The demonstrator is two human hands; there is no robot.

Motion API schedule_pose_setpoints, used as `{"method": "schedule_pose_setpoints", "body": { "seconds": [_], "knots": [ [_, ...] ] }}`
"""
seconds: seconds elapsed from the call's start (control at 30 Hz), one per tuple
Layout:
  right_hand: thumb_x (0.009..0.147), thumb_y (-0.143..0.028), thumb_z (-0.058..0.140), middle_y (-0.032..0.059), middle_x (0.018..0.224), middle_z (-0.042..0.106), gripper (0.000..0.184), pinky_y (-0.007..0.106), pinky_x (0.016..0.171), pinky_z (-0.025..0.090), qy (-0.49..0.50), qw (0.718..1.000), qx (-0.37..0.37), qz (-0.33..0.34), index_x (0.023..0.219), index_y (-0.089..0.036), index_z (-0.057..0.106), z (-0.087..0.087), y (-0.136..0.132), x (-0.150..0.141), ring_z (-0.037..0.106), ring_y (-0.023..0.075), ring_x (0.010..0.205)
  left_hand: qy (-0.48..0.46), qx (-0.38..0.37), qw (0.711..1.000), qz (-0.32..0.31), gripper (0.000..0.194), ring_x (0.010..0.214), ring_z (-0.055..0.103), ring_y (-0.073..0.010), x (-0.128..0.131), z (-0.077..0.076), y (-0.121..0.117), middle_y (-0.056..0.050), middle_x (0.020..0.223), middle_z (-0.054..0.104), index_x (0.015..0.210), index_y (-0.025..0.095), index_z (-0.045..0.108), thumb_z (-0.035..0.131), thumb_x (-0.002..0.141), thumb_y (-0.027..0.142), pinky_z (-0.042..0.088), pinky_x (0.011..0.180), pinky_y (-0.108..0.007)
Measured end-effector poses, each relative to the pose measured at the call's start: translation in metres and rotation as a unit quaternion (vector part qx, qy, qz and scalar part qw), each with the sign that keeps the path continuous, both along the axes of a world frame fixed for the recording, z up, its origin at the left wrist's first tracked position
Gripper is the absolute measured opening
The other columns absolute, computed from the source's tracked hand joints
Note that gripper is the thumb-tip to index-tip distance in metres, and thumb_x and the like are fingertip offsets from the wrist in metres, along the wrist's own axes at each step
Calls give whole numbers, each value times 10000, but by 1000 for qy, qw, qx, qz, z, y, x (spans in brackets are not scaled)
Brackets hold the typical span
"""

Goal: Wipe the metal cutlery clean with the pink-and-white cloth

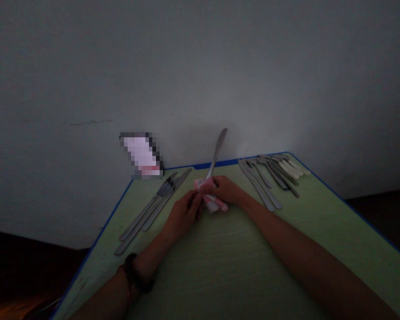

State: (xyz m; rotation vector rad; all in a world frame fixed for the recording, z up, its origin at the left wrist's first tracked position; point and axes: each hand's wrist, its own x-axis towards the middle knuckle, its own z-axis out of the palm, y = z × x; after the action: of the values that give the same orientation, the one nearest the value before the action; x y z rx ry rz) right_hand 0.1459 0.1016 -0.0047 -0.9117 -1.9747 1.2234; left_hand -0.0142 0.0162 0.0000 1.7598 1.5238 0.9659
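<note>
A table knife (219, 144) points up and slightly right, its blade bare against the wall. A pink and white cloth (214, 205) is wrapped around its lower part. My right hand (228, 191) is closed on the cloth, pressing it around the knife. Close against it, my left hand (185, 211) is closed at the lower end of the knife, where fingers and cloth hide the handle. A group of table knives (138, 218) lies left of my hands. More cutlery (258, 184) lies to the right.
The light green table (193, 275) has a blue edge and meets a grey wall (200, 80). A phone-like device (140, 153), pixelated, leans on the wall at the back left corner. Several white-handled pieces (290, 169) lie at the back right.
</note>
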Motion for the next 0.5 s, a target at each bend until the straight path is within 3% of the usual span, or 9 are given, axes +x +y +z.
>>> {"method": "schedule_pose_setpoints", "body": {
  "seconds": [0.27,0.5],
  "knots": [
    [754,-560,558,-5,579,562,419,229,523,360,40,997,-62,34,692,-149,602,-5,3,0,470,103,520,-2,-10,1000,-10,285,470,479,-104,3,5,-1,53,553,524,767,191,504,400,898,422,381,494,-218],
    [764,-588,530,-8,576,536,463,217,508,347,39,996,-64,50,690,-135,585,-9,6,0,449,96,525,9,-14,1000,-10,337,458,477,-108,4,6,-1,50,516,511,690,197,482,375,900,438,380,498,-223]
  ]
}}
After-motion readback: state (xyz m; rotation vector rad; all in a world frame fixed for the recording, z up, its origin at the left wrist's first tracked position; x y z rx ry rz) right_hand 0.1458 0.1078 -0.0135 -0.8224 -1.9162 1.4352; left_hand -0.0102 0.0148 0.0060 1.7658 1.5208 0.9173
